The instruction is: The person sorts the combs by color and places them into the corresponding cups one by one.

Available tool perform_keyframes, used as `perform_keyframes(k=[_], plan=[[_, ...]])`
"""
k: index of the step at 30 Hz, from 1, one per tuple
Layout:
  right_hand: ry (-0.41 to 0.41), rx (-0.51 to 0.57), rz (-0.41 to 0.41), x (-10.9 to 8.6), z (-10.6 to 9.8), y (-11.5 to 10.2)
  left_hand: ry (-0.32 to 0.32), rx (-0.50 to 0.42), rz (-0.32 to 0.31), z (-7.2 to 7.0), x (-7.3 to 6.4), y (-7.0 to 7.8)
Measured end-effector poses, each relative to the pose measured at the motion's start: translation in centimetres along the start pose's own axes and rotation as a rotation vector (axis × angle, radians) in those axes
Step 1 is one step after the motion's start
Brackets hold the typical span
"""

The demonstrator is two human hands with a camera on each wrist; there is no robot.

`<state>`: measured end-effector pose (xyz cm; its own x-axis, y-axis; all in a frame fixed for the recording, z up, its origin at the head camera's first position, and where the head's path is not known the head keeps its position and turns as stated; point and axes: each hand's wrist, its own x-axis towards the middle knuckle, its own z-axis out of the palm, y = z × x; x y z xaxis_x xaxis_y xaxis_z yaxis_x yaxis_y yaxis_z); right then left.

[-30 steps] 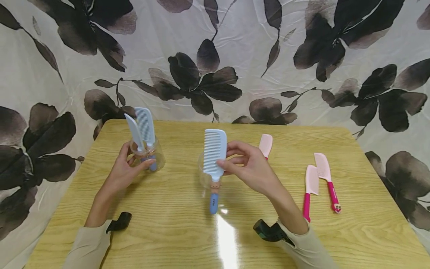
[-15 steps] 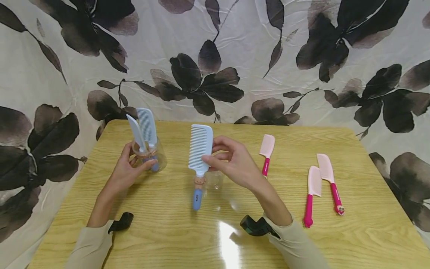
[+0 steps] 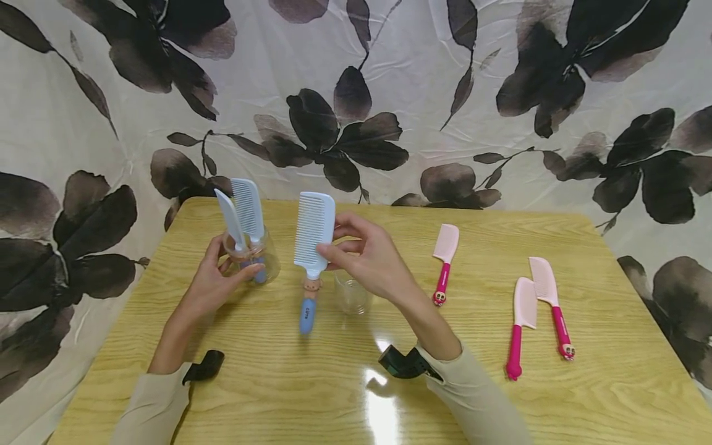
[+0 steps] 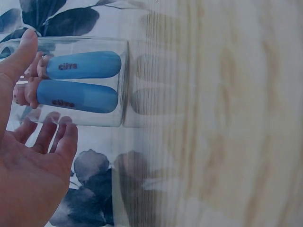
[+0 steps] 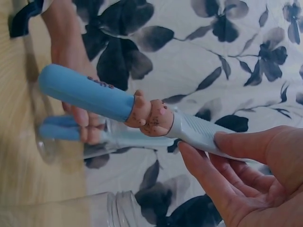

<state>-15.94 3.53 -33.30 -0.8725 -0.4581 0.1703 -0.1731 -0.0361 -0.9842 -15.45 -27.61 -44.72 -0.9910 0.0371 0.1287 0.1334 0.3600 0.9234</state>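
Two blue combs [image 3: 248,210] sit in a clear jar [image 3: 271,259] gripped by the left hand [image 3: 214,284]; the right hand [image 3: 369,253] pinches a third comb [image 3: 314,238], handle down, near a second jar [image 3: 351,300].

Smooth plastic, by the look, on the blue combs [image 3: 314,232], and the same on the pink combs [image 3: 525,303]! Clear jars [image 3: 353,296] shine, glass or plastic, can't tell; wood-grained table [image 3: 267,383], glossy under glare; creased cloth backdrop [image 3: 239,80]; matt cloth sleeves [image 3: 475,395].
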Motion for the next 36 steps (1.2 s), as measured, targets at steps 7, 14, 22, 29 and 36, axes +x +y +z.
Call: perform_keyframes(k=[7, 14, 22, 29, 36], plan=[[0.002, -0.040, -0.042, 1.3, 0.9, -0.1, -0.001, -0.005, 0.012, 0.1, 0.1, -0.2], [0.044, -0.097, -0.103, 2.7, 1.8, -0.2, -0.002, -0.007, 0.012, 0.2, 0.4, -0.1], [0.113, -0.168, -0.196, 4.1, 3.0, -0.4, -0.007, -0.015, 0.008, 0.1, 0.4, -0.1], [0.209, -0.180, -0.310, 4.9, 4.2, -1.0, -0.004, -0.010, 0.006, 0.0, 0.3, -0.1], [0.303, -0.140, -0.411, 5.9, 5.5, -1.0, 0.001, -0.014, -0.001, -0.1, 0.1, 0.0]])
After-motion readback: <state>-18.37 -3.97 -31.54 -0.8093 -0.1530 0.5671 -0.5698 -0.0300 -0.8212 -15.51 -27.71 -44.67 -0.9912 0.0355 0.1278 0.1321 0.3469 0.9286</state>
